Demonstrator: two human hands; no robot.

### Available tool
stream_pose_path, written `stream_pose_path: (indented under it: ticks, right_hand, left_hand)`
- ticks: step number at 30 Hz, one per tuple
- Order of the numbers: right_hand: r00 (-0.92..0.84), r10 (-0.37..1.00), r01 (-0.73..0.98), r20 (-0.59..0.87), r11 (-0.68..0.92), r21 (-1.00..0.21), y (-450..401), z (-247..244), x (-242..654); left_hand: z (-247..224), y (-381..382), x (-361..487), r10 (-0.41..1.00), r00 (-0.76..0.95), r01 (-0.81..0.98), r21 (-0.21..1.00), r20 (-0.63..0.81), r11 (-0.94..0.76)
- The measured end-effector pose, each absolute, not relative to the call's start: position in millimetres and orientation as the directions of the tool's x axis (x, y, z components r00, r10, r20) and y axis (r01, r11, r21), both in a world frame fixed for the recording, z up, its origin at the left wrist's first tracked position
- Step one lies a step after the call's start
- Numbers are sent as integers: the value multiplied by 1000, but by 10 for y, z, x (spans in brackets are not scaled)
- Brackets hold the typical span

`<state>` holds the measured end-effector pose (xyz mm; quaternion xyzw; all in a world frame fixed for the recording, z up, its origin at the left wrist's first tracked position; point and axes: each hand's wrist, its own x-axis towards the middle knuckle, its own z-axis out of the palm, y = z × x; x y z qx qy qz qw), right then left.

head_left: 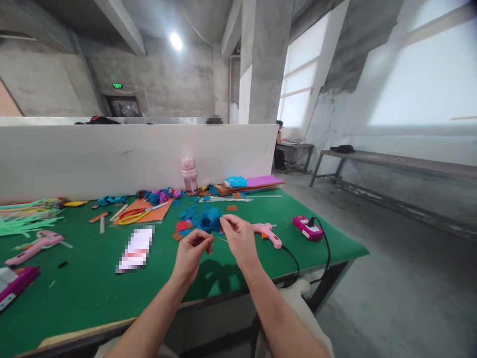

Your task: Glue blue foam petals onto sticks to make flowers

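Note:
Above the front part of the green table (89, 283), my left hand (193, 252) is closed, thumb and fingers pinched together; what they hold, if anything, is too small to make out. My right hand (238, 237) pinches at the right edge of a blue piece (215, 219), which looks like felt or paper. Beside that piece, between my hands, is a dark blue rolled flower shape (205, 222). Loose blue cut pieces (189, 214) and a red piece (182, 226) lie behind my hands. A pink glue gun (270, 235) rests just right of my right hand.
A magenta power strip (307, 227) with a black cord is at the right. Red-yellow scissors (136, 215) lie on orange sheets. A pink bottle (189, 175) stands by the white partition (112, 159). Another pink glue gun (37, 246) is at the left. A person sits far back.

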<state>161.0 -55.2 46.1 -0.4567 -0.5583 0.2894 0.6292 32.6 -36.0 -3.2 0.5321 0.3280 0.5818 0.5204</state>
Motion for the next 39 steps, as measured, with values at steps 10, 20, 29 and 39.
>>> stream_pose_path:
  ticks: [10,20,29,39]
  right_hand:
    - [181,869,115,461,447,-887,-558,444,1596]
    - [168,867,95,468,459,-884,-553,417,1581]
    - [172,885,37,432,432,-901,-550,417,1569]
    - [199,889,-5,412,421,-907,-496,335,1576]
  left_hand:
    - [-29,-364,337,951,63,-249,927,303,-279]
    - [-29,-357,343,951,65,-261,925,301,-275]
    - [-46,-350,337,952,69,-246,930,299,-274]
    - [-25,-362,339,951,79,-251,929,299,-272]
